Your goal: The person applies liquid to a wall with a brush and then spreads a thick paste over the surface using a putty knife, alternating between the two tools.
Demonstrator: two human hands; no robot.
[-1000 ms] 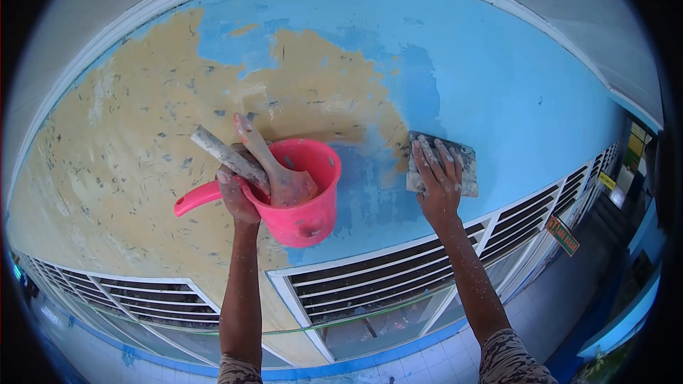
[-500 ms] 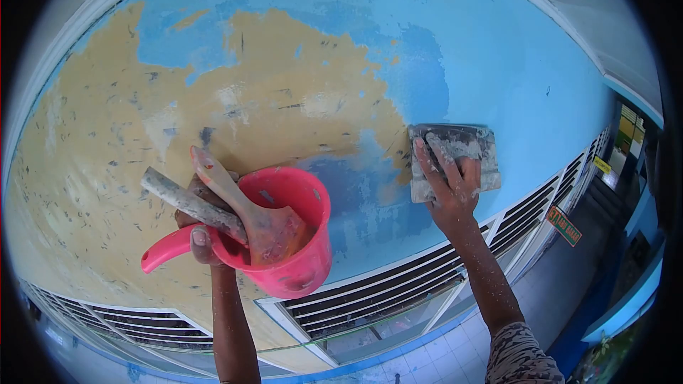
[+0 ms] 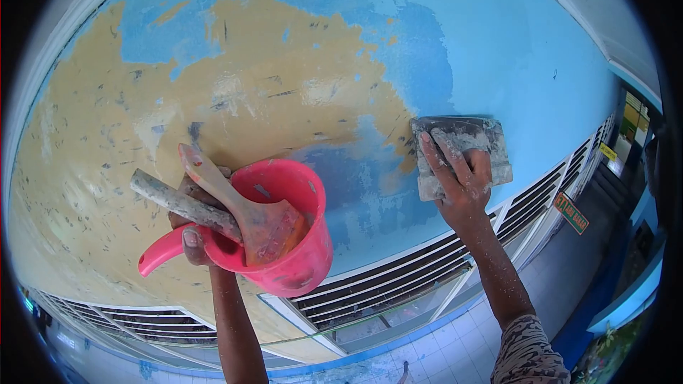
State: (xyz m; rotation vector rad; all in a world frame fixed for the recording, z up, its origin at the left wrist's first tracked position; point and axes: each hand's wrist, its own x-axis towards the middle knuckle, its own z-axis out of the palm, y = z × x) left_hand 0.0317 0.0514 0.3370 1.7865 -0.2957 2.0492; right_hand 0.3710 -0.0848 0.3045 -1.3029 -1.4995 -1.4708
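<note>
My left hand (image 3: 193, 224) is closed around the side of a pink plastic dipper (image 3: 306, 263), near its handle. A paintbrush (image 3: 245, 206) with a pale handle leans inside the dipper, bristles down. Beside the brush a stained grey rod-like handle (image 3: 181, 203) sticks out of the dipper; its lower end is hidden. My right hand (image 3: 466, 188) grips a flat, putty-smeared scraper blade (image 3: 466, 128), fingers spread along its face, against the wall. The wall (image 3: 284, 114) is peeled to a tan layer at left, with light blue paint at right.
Louvred vents (image 3: 384, 277) with white frames run below the wall section. A tiled floor (image 3: 448, 341) lies further down. At the right hang a small sign (image 3: 571, 213) and a yellow label (image 3: 607, 151) along a corridor.
My right hand and the scraper have shifted slightly right on the wall. The dipper sits a little further left in view, and the whole view has moved slightly.
</note>
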